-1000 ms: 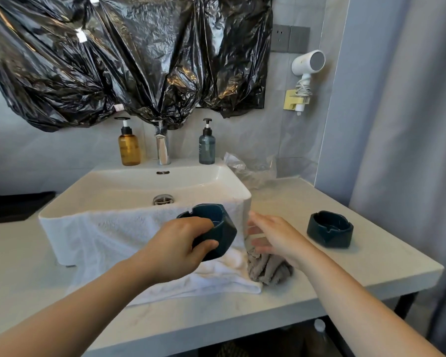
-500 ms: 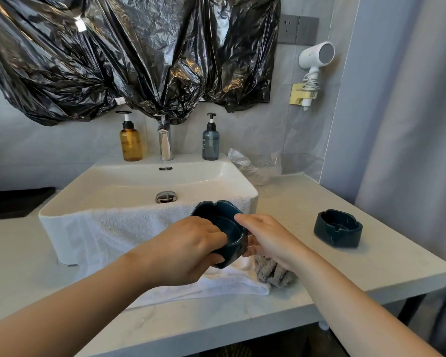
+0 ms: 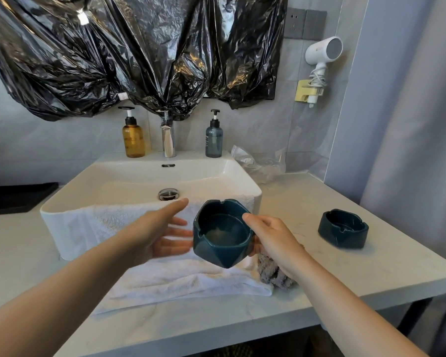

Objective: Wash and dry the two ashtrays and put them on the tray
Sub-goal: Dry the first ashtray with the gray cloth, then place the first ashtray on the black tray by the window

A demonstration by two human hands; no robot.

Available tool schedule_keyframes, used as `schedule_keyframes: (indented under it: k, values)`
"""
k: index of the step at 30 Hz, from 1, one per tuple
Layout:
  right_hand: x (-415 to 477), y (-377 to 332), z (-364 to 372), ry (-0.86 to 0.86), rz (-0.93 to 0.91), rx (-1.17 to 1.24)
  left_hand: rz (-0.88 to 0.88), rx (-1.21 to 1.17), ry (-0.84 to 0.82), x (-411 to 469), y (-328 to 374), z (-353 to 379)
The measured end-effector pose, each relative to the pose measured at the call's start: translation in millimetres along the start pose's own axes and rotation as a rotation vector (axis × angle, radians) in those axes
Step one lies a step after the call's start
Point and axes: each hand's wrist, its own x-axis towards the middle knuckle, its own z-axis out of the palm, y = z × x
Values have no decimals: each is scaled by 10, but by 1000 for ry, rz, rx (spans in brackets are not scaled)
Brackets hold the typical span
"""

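While the right hand grips an ashtray, bottle lettering is illegible.

You have passed the ashtray from your left hand to your right hand. A second ago your left hand gripped it from above, fingers curled over its rim, while your right hand lay open and apart from it on the right. Half a second ago both hands were on it. Now your right hand holds it alone, one fingertip over the rim and the others under its right side. Your left hand has let go and is open with straight fingers, just left of the grip. The ashtray's hollow, earlier covered by your left hand, now shows, tilted toward you.
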Motion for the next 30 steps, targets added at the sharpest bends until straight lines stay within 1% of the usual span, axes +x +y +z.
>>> schedule_keyframes:
  k: [1, 2, 6, 9, 12, 16, 19, 21, 23, 26, 30]
  values:
    - [0, -6, 14, 2, -18, -10, -56, 7, -52, 1, -23, 6]
    - [0, -16, 29, 6, -37, -22, -53, 34, -80, 9, -52, 23]
    - [0, -57, 76, 22, -94, -76, 143, 141, -73, 28, -120, 123]
    - [-20, -70, 70, 15, -95, -81, 230, 158, -27, 7, -146, 159]
    - [-14, -64, 37, 13, -78, -73, 285, 178, -18, -21, -149, 192]
    - [4, -109, 0, 5, -72, -117, 287, 160, -14, -49, -122, 211]
    - [-16, -147, -24, 30, -80, -245, 276, 154, 21, -81, -145, 139]
    - [-29, -174, -60, 86, -140, -364, 260, 159, 58, -120, -186, 33]
    - [-33, -230, -61, 89, -228, -480, 236, 166, 111, -181, -237, -119]
    - [-3, -368, 94, 16, -324, -591, 214, 141, 204, -307, -314, -413]
    - [86, -611, 526, -109, -423, -684, 193, 56, 329, -549, -407, -952]
